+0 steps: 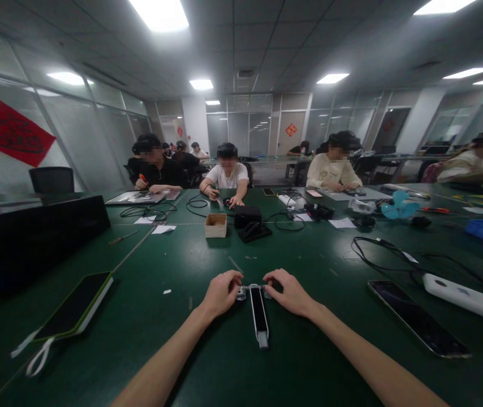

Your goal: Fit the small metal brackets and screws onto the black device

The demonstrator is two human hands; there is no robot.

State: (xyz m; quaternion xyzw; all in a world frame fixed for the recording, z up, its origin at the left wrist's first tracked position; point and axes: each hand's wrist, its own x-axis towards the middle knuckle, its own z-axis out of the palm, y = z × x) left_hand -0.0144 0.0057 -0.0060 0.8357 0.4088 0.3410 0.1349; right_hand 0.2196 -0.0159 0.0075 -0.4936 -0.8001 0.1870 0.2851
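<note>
"What's lying in front of the person?"

"A narrow plastic bar [259, 316] with a black face, set lengthwise on the bench [160, 345] at bottom centre of the frame. A small metal crosspiece [240, 293] runs across its far end."

"And the hands?"

"Apart, one at each end of the crosspiece. The left hand [222, 294] curves over the left end and the right hand [290, 293] over the right. I can't tell whether they're clamped on it or only resting there."

"How would it handle?"

"Probably light and stiff, though that smooth face may be slippery. The crosspiece looks like the surest hold, since the slim bar might not take much levering."

"What's around it?"

"A smartphone [417, 317] lies at lower right, near a white power strip [462, 299] and a black cable [377, 251]. A green-edged tablet [74, 305] sits at lower left. Farther up the bench, a cardboard box [216, 225] stands in front of a seated person in a white T-shirt [227, 175]."
</note>
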